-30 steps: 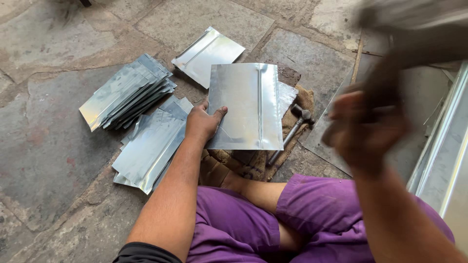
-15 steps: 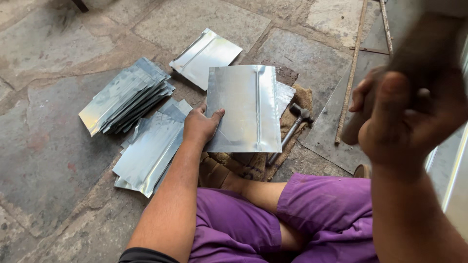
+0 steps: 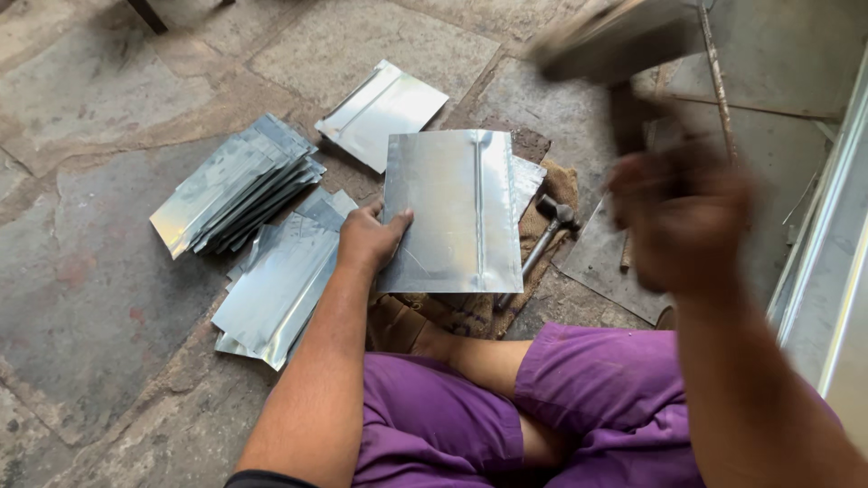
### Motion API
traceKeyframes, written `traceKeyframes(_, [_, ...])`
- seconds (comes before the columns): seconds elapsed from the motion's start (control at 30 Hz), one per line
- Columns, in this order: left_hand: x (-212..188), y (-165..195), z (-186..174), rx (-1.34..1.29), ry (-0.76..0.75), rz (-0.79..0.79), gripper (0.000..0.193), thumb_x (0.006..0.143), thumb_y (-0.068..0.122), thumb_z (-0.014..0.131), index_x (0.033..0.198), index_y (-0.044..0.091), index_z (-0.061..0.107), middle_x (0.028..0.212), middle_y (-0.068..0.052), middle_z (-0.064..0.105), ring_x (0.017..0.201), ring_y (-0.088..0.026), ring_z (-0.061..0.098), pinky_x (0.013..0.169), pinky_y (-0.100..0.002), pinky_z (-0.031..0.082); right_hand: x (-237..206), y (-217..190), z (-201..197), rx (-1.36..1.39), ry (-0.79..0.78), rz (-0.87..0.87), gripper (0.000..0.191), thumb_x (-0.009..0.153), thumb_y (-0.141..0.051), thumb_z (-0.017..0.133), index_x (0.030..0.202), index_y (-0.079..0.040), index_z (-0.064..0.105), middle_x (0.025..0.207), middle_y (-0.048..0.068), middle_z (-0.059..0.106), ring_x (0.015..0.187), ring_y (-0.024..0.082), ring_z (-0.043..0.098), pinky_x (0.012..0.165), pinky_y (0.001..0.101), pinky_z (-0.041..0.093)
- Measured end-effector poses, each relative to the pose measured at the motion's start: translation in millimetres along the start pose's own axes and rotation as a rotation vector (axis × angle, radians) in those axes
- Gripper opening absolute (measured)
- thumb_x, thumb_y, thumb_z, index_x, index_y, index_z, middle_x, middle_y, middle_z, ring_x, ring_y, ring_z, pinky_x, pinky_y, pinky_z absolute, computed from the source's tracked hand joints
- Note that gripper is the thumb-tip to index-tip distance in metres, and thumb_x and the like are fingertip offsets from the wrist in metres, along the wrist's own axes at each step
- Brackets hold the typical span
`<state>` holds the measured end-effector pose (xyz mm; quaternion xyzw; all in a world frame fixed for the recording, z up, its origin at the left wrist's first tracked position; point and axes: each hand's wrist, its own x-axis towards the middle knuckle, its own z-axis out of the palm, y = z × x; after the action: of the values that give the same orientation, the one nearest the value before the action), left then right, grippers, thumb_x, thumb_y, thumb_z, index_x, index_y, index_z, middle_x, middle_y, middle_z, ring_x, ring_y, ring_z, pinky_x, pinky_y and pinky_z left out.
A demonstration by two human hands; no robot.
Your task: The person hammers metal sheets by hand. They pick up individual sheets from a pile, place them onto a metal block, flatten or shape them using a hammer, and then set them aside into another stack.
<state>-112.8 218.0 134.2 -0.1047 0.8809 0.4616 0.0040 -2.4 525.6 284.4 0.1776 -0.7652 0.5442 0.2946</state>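
Left hand [image 3: 369, 239] presses a metal sheet [image 3: 452, 212] flat on sacking on the floor, fingers spread. Right hand [image 3: 680, 221], blurred, grips a raised mallet [image 3: 615, 41]. Strike the seam squarely, clear of fingers.

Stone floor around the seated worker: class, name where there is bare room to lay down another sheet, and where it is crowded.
Free: the stone floor left of the fanned stack of sheets, and the slabs beyond the single far sheet. Crowded: around the left hand and the seamed sheet, among overlapping sheets, burlap and a metal hammer.
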Motion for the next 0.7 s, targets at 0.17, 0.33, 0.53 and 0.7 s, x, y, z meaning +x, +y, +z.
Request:
traceKeyframes(0.17, [10, 2, 13, 0.051, 0.026, 0.011, 0.086, 0.078, 0.049, 0.082, 0.145, 0.004, 0.053, 0.123, -0.022, 0.069, 0.111, -0.031, 0.071, 0.095, -0.037, 0.054, -5, 1, 1, 0.016, 0.157, -0.2, 0.032, 0.109, -0.036, 0.062, 0.119, -0.005, 0.061, 0.088, 0.003, 0.063, 0.069, 0.011, 0.066, 0.058, 0.0263, 0.055])
traceKeyframes(0.33, [6, 8, 9, 0.055, 0.006, 0.012, 0.086, 0.077, 0.048, 0.081, 0.146, 0.006, 0.053, 0.127, -0.021, 0.068, 0.115, -0.031, 0.07, 0.097, -0.036, 0.052, -22, 51, 50, -0.516, -0.354, 0.205, 0.033, 0.105, -0.022, 0.063, 0.135, -0.009, 0.061, 0.098, 0.015, 0.074, 0.084, 0.026, 0.072, 0.078, 0.041, 0.057])
traceKeyframes(0.53, [-3, 11, -3, 0.062, -0.031, -0.014, 0.084, 0.078, 0.045, 0.082, 0.144, 0.002, 0.054, 0.125, -0.024, 0.07, 0.111, -0.031, 0.072, 0.097, -0.036, 0.054, -12, 42, 17, -0.302, -0.098, 0.383, 0.027, 0.105, -0.027, 0.066, 0.116, -0.004, 0.075, 0.078, 0.008, 0.071, 0.065, 0.017, 0.067, 0.058, 0.0354, 0.055])
traceKeyframes(0.7, [-3, 13, -4, 0.096, -0.056, -0.016, 0.086, 0.076, 0.046, 0.083, 0.143, 0.0, 0.054, 0.126, -0.023, 0.07, 0.11, -0.03, 0.072, 0.097, -0.036, 0.054, -1, 15, -1, 0.01, 0.125, -0.248, 0.032, 0.113, -0.026, 0.062, 0.127, 0.002, 0.055, 0.081, 0.002, 0.062, 0.063, 0.008, 0.063, 0.053, 0.0247, 0.053])
